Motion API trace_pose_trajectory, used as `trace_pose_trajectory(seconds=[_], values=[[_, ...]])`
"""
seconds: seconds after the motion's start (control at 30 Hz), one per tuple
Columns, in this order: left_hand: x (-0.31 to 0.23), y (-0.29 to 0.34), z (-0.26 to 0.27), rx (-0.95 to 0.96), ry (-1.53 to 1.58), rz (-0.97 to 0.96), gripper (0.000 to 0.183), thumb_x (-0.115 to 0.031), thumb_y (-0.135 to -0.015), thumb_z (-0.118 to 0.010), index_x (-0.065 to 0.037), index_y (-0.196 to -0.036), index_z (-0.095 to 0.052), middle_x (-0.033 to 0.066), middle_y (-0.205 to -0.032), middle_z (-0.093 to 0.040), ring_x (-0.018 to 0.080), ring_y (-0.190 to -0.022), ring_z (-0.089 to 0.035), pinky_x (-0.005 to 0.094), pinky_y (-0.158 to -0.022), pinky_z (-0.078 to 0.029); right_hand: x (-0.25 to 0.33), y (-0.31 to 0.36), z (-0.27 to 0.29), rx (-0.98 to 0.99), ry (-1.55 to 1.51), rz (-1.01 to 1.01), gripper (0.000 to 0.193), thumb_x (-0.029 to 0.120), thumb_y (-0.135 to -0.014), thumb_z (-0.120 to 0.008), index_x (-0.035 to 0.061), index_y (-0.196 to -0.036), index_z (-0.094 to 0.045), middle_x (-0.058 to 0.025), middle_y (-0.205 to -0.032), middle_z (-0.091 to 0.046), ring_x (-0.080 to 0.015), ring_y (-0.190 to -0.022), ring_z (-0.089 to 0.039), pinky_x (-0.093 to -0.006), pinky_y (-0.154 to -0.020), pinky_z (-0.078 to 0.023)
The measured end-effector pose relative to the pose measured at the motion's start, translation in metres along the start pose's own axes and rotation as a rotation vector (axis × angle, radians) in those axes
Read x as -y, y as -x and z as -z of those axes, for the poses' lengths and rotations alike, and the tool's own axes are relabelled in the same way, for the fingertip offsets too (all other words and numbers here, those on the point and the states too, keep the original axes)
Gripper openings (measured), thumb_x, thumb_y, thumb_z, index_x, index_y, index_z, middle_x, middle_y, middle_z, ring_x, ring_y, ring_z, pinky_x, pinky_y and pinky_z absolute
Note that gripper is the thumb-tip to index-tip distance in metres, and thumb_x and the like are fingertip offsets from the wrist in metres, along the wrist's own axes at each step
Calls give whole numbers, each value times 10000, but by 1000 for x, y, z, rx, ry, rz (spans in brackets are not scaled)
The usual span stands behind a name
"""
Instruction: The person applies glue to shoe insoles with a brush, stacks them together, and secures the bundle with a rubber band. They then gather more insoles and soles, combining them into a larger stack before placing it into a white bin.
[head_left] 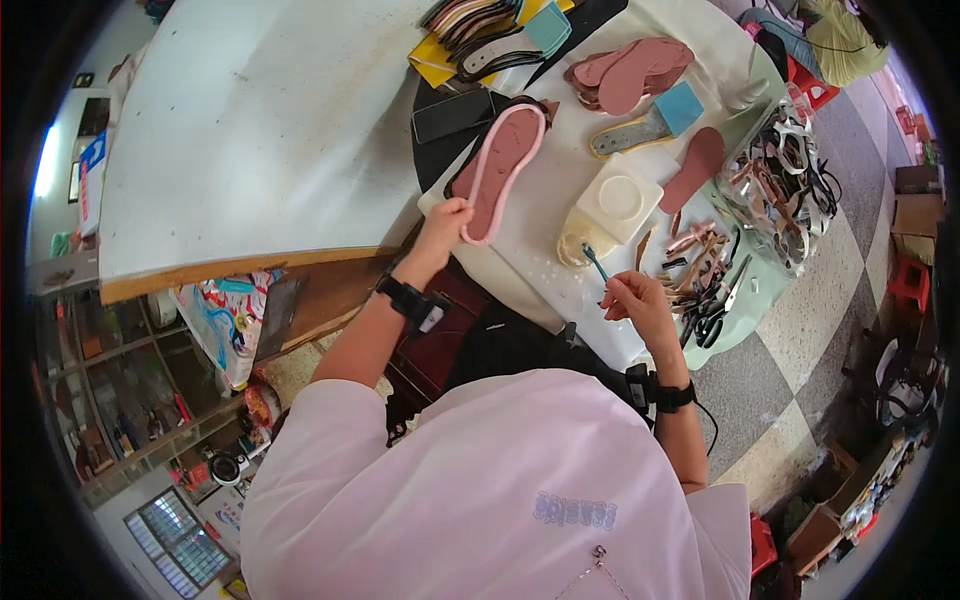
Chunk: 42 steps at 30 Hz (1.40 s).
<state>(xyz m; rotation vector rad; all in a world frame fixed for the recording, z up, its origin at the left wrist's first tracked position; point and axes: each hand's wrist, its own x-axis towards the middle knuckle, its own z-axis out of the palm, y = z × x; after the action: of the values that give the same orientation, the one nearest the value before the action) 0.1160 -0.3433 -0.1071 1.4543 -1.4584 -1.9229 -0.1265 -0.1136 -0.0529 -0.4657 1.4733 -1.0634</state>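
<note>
My left hand (438,235) is closed on the near end of a pink shoe sole (508,165) with a lighter raised pink rim, tilted up over a stack of dark and pink pieces. In my right hand (637,302) is a small brush (597,265) with a teal handle, pinched between thumb and fingers. The brush's far end is in the mouth of a cream-coloured plastic container (615,195) lying on its side, where pale, glue-like stuff shows; the bristles are hidden.
Pink soles (640,70) lie stacked at the back, with a grey insole (630,135) before them and a single pink sole (697,168) at right. Strap scraps, black-handled scissors (712,325) and a bag of straps (785,185) fill the right edge. Another person (845,40) sits at far right.
</note>
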Motion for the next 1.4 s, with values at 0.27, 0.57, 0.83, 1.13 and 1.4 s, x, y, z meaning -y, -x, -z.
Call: trace_pose_trajectory(seconds=[0.27,0.57,0.83,1.13,1.4], values=[[-24,-88,53,211,-104,96,129,-148,-873,-527,-43,-853,-599,-57,-708,-495,31,-618,-440,197,-557,-386,27,-43,-24,-52,69,-68,211,176,-901,-538,-29,-881,-581,-44,-677,-607,-88,-569,-574,-212,-530,-464],[17,-124,69,18,-526,-146,320,-209,-781,-654,37,-971,-576,83,-701,-593,201,-643,-580,294,-620,-455,34,-52,-40,-22,260,-163,182,140,-877,-560,-41,-868,-571,-61,-669,-605,-107,-590,-572,-248,-549,-454],[-9,-118,31,69,-1128,-664,936,-359,-613,-793,-28,-1332,-292,261,-1243,-370,399,-1149,-370,443,-900,-378,2,-36,-34,-77,279,-229,177,151,-857,-580,-26,-850,-578,-66,-651,-598,-121,-575,-566,-258,-546,-448],[-7,-119,-3,43,-1160,-452,971,-111,-650,-726,-79,-1409,-121,280,-1240,-325,448,-1099,-399,458,-867,-427,-26,-17,-33,-271,526,-205,203,186,-803,-621,-2,-871,-584,-171,-742,-625,-295,-699,-618,-350,-628,-470],[-2,-120,-8,38,-1134,-435,890,-85,-681,-650,-90,-1406,-134,277,-1246,-334,447,-1121,-378,472,-948,-345,-87,6,-29,-428,677,-308,224,228,-797,-620,24,-876,-571,-188,-775,-630,-366,-755,-609,-432,-652,-472]])
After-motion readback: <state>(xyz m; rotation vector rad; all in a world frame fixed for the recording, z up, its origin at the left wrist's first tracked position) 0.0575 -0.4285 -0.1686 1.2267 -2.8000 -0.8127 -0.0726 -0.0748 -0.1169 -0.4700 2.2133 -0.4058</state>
